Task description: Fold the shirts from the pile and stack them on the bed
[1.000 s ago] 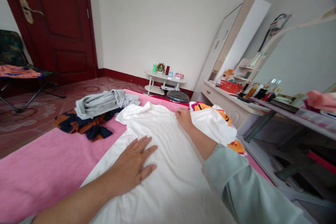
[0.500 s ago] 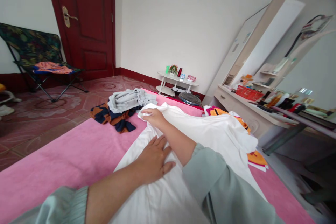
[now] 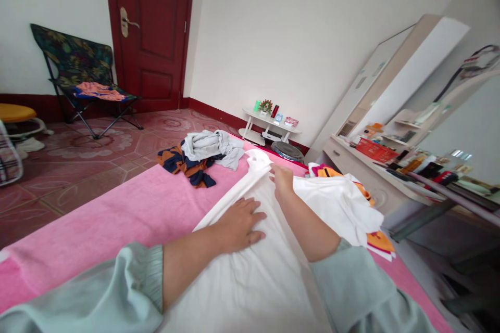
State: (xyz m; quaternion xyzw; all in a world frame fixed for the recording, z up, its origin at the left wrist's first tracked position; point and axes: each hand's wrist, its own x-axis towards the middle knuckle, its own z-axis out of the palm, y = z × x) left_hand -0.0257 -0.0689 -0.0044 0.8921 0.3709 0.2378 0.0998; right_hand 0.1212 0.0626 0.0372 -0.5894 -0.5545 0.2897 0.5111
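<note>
A white T-shirt lies spread over the pink bed cover, its near part running down between my arms. My left hand rests flat on the cloth, fingers spread. Farther up, my right hand has its fingers closed on the shirt's upper edge. A raised fold runs down from that grip toward me. Beyond it, a small bunch of the white cloth lies crumpled at the far left, and a sleeve-like part spreads out to the right. The fingertips of my right hand are partly hidden by the fabric.
On the pink bed cover, a grey garment lies on a navy and brown one. Orange-and-white clothing shows at the right. A folding chair, low shelf and cluttered dressing table stand around the bed.
My right hand has moved right, drawing the shirt's upper left edge inward into a raised fold. My left hand stays flat on the cloth. The view has shifted left.
</note>
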